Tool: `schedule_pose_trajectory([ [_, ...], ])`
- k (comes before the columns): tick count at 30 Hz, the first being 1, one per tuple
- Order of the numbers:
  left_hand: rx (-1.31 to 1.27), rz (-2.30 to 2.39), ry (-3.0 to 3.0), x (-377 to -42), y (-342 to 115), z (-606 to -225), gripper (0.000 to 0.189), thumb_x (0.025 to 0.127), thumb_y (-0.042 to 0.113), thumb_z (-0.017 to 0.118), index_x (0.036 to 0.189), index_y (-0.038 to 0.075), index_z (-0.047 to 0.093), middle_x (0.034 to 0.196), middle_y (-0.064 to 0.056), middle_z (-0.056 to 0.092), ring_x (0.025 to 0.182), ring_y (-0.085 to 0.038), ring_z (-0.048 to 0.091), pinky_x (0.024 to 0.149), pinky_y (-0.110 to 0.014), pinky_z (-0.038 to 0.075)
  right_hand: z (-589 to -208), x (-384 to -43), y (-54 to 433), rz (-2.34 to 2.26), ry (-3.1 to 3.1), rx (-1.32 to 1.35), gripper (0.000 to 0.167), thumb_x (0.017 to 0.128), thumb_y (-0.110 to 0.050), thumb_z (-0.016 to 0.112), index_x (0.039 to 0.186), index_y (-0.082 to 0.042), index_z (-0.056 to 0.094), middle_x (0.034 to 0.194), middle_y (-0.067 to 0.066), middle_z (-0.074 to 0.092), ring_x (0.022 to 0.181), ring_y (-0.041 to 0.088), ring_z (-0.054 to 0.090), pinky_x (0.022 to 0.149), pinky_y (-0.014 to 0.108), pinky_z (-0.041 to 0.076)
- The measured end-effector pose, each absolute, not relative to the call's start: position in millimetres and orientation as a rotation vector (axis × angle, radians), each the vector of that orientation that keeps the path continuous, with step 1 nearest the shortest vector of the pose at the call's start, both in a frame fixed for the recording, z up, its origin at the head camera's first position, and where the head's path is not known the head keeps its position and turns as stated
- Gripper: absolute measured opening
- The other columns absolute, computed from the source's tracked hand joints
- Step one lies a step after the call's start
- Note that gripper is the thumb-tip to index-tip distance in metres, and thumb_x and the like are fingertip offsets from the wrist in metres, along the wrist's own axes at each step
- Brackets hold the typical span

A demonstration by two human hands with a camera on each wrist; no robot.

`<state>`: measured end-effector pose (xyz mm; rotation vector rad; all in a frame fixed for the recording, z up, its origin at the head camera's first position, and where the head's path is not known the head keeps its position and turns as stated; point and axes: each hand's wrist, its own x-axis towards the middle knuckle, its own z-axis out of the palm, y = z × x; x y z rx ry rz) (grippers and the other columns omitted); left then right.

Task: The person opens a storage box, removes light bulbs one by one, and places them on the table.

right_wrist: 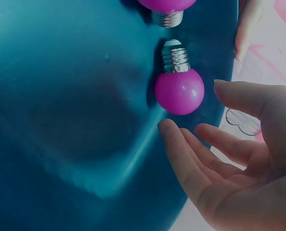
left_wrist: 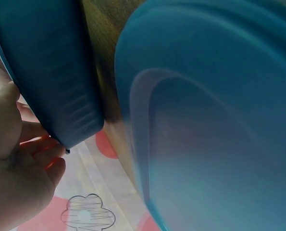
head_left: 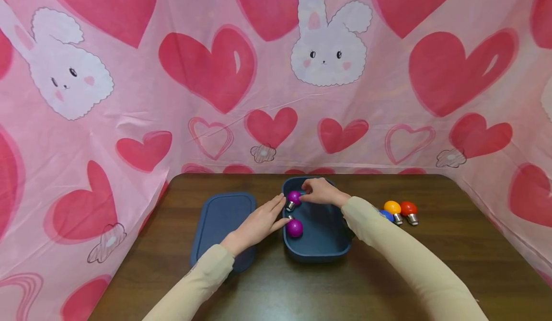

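Observation:
A dark blue rectangular box [head_left: 318, 257] stands on the table with two purple light bulbs inside along its left wall. The nearer bulb [head_left: 295, 228] and the farther bulb [head_left: 294, 197] have their metal screw bases turned toward each other. My left hand [head_left: 259, 221] rests at the box's left rim, fingers extended, the thumb reaching over the edge beside the nearer bulb. Over the far part of the box, my right hand [head_left: 321, 191] is beside the farther bulb. In the right wrist view its thumb and fingers stand apart around that bulb [right_wrist: 180, 92], with a gap on each side.
Left of the box lies a flat dark blue lid [head_left: 224, 215], partly under my left forearm. On the right are a yellow bulb [head_left: 392, 208], a red bulb [head_left: 408, 209] and a blue bulb [head_left: 386, 215] partly covered by my right sleeve. A pink patterned cloth hangs behind the table.

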<state>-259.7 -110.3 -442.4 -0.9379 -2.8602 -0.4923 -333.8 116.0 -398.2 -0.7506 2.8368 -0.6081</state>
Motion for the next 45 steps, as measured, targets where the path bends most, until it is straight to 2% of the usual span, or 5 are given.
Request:
schedule_pose_trajectory([
  [12, -0.957, -0.454, -2.84, -261.3, -109.1, -443.9, 0.066, 0.101, 0.044, 0.052, 0.151, 0.002, 0.039, 0.158, -0.015, 0.038, 0.144, -0.031, 0.043, 0.115, -0.046, 0.042, -404.2, -340.8, 105.7, -0.589, 2.829, -0.669, 0.046, 0.091, -0.029, 0.07, 0.121, 0.006, 0.063, 0.108, 0.019, 0.07, 0.097, 0.028, 0.066, 0.093, 0.043, 0.056],
  [29, -0.946, -0.45, -2.845, -260.8, -109.4, -446.1, 0.066, 0.101, 0.044, 0.052, 0.151, 0.003, 0.039, 0.158, -0.015, 0.039, 0.143, -0.03, 0.044, 0.113, -0.045, 0.044, -410.0, -347.2, 93.0, -0.57, 2.793, -0.638, 0.05, 0.091, -0.029, 0.069, 0.124, 0.007, 0.06, 0.12, 0.023, 0.067, 0.104, 0.03, 0.065, 0.099, 0.044, 0.054],
  [45, -0.963, -0.458, -2.817, -260.9, -111.0, -445.7, 0.066, 0.101, 0.043, 0.053, 0.15, 0.001, 0.04, 0.157, -0.016, 0.04, 0.143, -0.031, 0.045, 0.113, -0.045, 0.044, -411.2, -350.6, 91.5, -0.544, 2.793, -0.634, 0.046, 0.088, -0.029, 0.073, 0.119, 0.004, 0.065, 0.112, 0.017, 0.07, 0.095, 0.025, 0.065, 0.094, 0.04, 0.056],
])
